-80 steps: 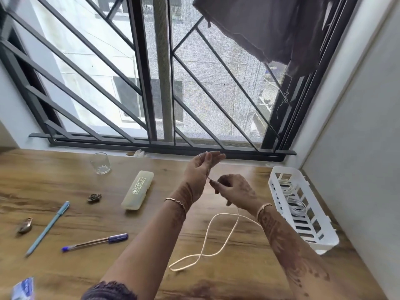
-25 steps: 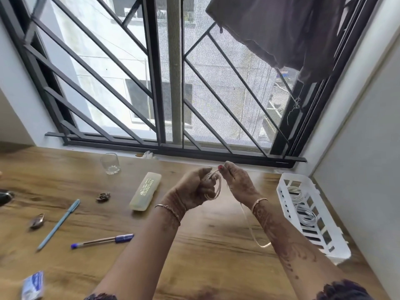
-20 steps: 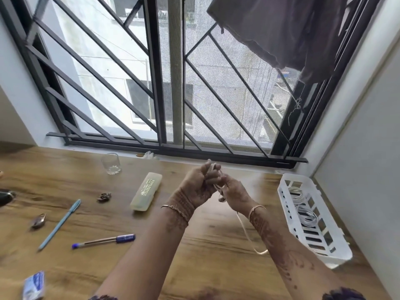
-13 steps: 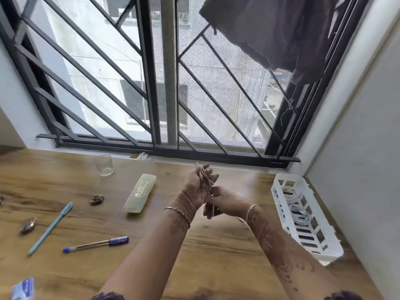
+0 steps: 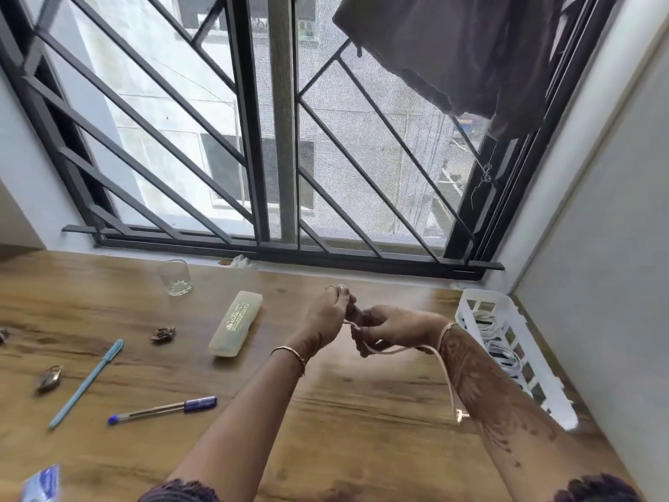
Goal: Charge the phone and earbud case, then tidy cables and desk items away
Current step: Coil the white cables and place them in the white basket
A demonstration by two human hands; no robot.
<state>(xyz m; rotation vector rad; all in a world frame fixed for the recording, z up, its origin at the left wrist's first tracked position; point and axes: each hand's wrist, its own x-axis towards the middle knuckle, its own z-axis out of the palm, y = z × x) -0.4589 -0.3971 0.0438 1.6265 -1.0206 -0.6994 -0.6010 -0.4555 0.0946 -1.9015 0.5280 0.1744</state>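
Both hands are raised above the middle of the wooden desk [image 5: 354, 422], close together. My left hand [image 5: 327, 313] pinches coils of a thin pale cable [image 5: 447, 375]. My right hand [image 5: 389, 326] grips the same cable just to the right. The free end hangs down past my right wrist, and its plug dangles just above the desk. A white slotted basket [image 5: 514, 309] with white cables coiled inside stands at the right edge, by the wall.
On the left half of the desk lie a translucent case [image 5: 236, 327], a drinking glass [image 5: 174, 277], a light blue pen [image 5: 87, 382], a dark blue pen [image 5: 163, 410], a padlock [image 5: 50, 377], a small metal piece [image 5: 163, 335] and a blue packet [image 5: 42, 484]. Barred window behind.
The long loop that lay on the desk has been wound up around my left hand. Only a short tail with the plug now hangs beside my right wrist.
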